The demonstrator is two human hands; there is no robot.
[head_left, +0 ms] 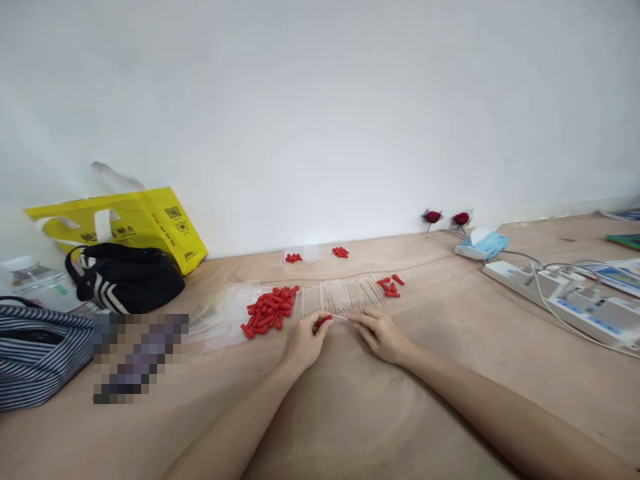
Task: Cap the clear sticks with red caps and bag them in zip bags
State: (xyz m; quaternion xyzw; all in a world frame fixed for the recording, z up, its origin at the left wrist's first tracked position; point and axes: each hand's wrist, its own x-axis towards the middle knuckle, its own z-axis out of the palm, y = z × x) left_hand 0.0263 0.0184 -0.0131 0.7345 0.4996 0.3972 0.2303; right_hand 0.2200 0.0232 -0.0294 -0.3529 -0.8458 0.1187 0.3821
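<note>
Bare wood lies open nearest the wearer; rightward, the power strip (pixel 560 303) apparently blocks passage.

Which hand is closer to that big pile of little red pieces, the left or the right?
The left. The left hand is just to the right of the big red pile; the right hand is farther right, beyond the left one.

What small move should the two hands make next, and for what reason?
Probably a gentle push of the thin stick with the right hand toward the red piece in the left hand: the stick points at that piece, very close to it. Whether its tip is already inside is too small to tell.
</note>
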